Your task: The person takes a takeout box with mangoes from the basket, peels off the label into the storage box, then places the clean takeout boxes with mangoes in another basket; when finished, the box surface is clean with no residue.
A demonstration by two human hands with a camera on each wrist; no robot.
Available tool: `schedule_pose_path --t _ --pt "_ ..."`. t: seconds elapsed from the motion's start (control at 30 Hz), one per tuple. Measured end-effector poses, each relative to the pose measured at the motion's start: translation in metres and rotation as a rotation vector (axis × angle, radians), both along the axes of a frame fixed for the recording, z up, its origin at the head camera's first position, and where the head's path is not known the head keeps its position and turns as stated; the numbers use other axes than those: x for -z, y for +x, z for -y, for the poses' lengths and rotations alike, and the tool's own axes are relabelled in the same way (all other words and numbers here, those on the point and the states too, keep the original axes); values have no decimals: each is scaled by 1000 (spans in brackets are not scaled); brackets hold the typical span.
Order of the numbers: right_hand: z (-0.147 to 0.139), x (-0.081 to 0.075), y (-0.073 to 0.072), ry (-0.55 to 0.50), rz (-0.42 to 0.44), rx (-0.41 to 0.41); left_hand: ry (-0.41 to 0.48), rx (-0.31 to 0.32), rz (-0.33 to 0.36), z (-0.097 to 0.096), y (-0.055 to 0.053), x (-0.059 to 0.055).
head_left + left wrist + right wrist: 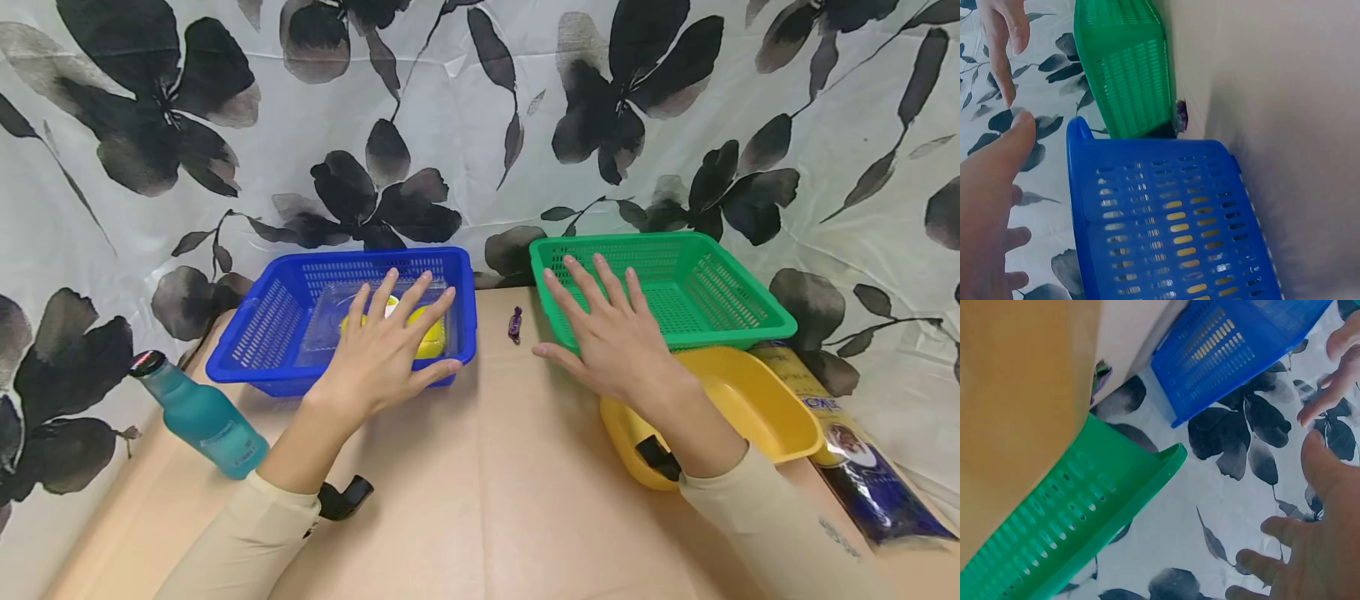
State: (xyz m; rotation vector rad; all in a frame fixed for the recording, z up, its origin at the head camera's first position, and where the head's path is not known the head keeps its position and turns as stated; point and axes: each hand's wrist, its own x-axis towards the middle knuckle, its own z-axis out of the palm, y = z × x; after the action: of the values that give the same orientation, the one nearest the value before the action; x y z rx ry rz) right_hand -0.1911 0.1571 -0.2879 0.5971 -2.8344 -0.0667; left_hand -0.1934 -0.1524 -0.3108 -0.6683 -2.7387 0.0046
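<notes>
My left hand (386, 354) is spread palm down above the blue basket (273, 287), fingers straight and holding nothing. Inside that basket, partly covered by the fingers, are a clear plastic container (318, 321) and yellow items (431, 335). Over the near left corner of the green basket (731, 287) hovers my right hand (618, 342), its fingers also straight and apart. No contents show in the green basket. A small purple wrapped candy (515, 325) lies on the table between the two baskets. In both wrist views the hands hang beside the baskets, clear of the rims.
A teal bottle (206, 421) with a dark cap stands left of my left forearm. Under my right forearm is a yellow tub (750, 400), beside a blue and yellow food packet (862, 467). A floral cloth (480, 108) hangs behind the table (480, 500).
</notes>
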Motion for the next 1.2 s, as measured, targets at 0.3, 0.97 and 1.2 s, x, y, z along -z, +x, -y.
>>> schedule_pose_path --t 0.3,0.97,1.2 --pt "22 -6 -3 19 4 5 35 -16 45 18 -9 0" --pt "67 8 -15 -43 55 -111 181 -70 113 65 -19 7" --pt "83 17 -23 -87 118 -152 215 -108 157 75 -19 7"
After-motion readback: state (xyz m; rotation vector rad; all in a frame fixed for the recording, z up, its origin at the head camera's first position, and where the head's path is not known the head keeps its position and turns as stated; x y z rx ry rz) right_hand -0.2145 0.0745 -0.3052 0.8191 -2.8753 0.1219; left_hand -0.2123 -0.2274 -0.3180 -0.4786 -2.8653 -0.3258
